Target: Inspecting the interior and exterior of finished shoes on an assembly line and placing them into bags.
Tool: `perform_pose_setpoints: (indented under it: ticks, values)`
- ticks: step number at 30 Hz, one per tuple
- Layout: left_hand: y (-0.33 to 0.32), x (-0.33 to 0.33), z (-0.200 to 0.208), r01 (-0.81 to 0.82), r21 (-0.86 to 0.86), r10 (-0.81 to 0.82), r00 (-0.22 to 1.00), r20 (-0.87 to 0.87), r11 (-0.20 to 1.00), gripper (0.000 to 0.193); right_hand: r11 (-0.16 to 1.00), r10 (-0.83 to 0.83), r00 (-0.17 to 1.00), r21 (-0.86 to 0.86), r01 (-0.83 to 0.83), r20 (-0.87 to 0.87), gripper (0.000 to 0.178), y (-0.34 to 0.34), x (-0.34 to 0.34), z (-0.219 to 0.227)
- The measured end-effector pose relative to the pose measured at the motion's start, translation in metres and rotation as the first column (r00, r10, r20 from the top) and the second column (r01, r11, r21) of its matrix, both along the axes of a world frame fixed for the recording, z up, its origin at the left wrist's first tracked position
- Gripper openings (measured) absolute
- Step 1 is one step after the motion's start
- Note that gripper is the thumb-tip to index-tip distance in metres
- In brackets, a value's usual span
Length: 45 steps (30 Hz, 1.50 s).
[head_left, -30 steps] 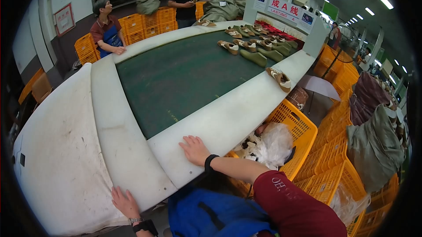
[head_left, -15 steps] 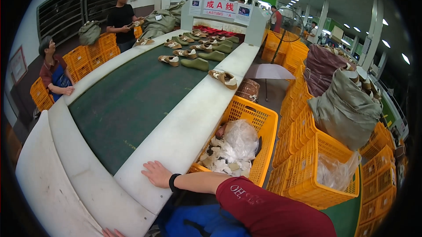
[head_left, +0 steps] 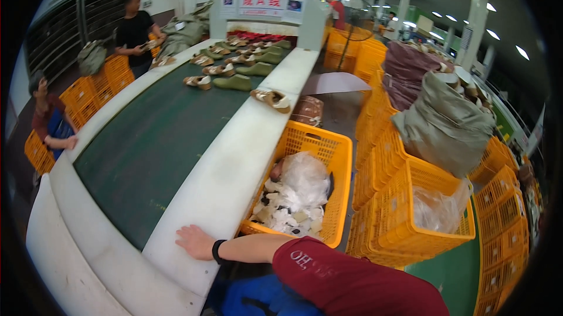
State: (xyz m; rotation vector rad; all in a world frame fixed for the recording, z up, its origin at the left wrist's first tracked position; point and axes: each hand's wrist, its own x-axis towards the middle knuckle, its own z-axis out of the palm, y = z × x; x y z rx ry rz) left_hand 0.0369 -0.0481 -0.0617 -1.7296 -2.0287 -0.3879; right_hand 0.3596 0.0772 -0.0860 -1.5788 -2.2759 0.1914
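My right hand (head_left: 196, 242) lies flat with fingers spread on the white ledge (head_left: 220, 175) along the conveyor's right side, and holds nothing. A black band circles that wrist. My left hand is out of sight. Beyond my hand, the dark green belt (head_left: 152, 152) carries brown and white shoes (head_left: 197, 82) and green shoe lasts (head_left: 233, 82) at its far end. One brown and white shoe (head_left: 271, 100) rests alone on the ledge, well ahead of my hand.
Right of the ledge stands a yellow crate (head_left: 340, 199) holding scraps and clear plastic. More yellow crates (head_left: 422, 199) are stacked farther right, beside a bulging grey-green sack (head_left: 446, 122). Two people stand across the belt: one person (head_left: 54, 116) with hands at its edge, another person (head_left: 135, 34) holding a shoe.
My view has turned slightly right, so the scene sits farther left. My left hand, glimpsed at the lower edge before, is gone from view. My right hand stays on the ledge.
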Motion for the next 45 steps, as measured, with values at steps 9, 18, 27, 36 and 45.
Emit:
perform_pose_setpoints:
  ticks: [9, 18, 27, 36, 45]
  values:
    - [0.009, -0.013, -0.023, -0.067, -0.087, 0.088, 0.956, 0.281, 0.994, 0.038, 0.987, -0.013, 0.999, 0.158, 0.021, -0.053, 0.038, -0.003, 0.006, -0.006]
    - [0.008, -0.013, -0.03, -0.103, -0.136, 0.147, 0.92, 0.364, 0.985, 0.037, 0.985, -0.013, 0.999, 0.171, 0.007, 0.038, 0.037, -0.007, 0.008, 0.001]
    - [0.01, -0.011, -0.027, -0.117, -0.146, 0.161, 0.924, 0.347, 0.982, 0.037, 0.98, -0.016, 0.999, 0.2, 0.009, 0.033, 0.037, -0.003, 0.01, -0.003]
    - [0.012, -0.017, -0.033, -0.104, -0.128, 0.141, 0.935, 0.326, 0.986, 0.037, 0.987, -0.016, 1.0, 0.162, 0.015, 0.005, 0.037, -0.002, 0.008, -0.002]
    - [-0.003, 0.013, 0.023, 0.01, -0.049, 0.002, 0.971, 0.237, 0.999, 0.037, 0.986, -0.005, 0.999, 0.166, 0.012, -0.041, 0.038, -0.008, 0.01, -0.005]
